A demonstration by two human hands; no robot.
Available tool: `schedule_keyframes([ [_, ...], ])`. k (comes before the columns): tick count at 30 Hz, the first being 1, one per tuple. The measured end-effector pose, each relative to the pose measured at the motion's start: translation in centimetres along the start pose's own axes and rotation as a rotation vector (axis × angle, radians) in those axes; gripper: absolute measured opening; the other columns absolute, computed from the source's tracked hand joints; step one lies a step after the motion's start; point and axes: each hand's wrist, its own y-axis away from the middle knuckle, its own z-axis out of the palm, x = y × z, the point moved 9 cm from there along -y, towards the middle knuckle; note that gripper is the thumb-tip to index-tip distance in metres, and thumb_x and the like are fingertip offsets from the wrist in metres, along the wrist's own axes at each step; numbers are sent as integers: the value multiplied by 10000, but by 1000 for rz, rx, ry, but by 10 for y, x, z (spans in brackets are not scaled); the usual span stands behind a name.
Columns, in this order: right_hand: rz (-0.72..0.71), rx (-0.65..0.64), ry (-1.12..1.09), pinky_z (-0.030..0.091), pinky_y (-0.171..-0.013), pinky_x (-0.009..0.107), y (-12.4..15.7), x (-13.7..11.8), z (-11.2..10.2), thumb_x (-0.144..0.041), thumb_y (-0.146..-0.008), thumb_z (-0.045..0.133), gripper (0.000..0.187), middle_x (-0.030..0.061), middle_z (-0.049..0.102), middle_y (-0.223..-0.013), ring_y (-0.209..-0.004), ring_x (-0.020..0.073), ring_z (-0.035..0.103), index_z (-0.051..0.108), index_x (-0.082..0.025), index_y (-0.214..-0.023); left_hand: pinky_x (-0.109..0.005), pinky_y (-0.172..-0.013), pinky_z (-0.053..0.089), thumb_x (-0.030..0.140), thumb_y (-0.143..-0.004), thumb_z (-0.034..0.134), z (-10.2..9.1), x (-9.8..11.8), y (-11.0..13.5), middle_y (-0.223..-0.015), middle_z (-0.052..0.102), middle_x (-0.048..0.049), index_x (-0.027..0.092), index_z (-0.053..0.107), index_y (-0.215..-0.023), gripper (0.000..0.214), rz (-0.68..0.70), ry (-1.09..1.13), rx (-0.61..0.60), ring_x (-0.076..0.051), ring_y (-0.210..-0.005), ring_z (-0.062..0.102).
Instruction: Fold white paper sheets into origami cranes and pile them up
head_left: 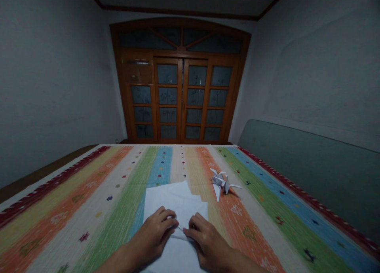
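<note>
The paper point(169, 196) is white, the tablecloth point(118, 209) striped orange, green and blue.

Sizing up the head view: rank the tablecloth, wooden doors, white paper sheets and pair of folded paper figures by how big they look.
Largest to smallest:
1. Tablecloth
2. Wooden doors
3. White paper sheets
4. Folded paper figures
</note>
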Motion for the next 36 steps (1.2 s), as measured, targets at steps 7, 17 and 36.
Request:
schedule_keyframes([
  [7,-27,-14,99,470,-743,306,6,-1,5,34,-729,644,371,110,690,-972,-907,240,595,707,-142,-1049,-411,-822,606,82,-1016,544,-3,9,0,-1125,765,-97,195,650,-1233,267,65,-121,-7,-280,-966,658],
  [17,-88,-113,276,447,-688,297,12,-13,9,18,-796,631,256,91,747,-860,-802,230,626,670,-143,-990,-462,-864,623,71,-996,535,-5,10,1,-1209,760,-129,167,711,-1166,263,89,-148,12,-293,-1032,647],
  [36,233,-284,306,517,-909,334,18,9,20,40,-802,550,336,172,722,-1121,-1067,288,635,730,-103,-1047,-510,-929,617,54,-1000,481,-1,13,1,-1243,756,-146,155,675,-1154,268,99,-243,-15,-306,-1074,675],
])
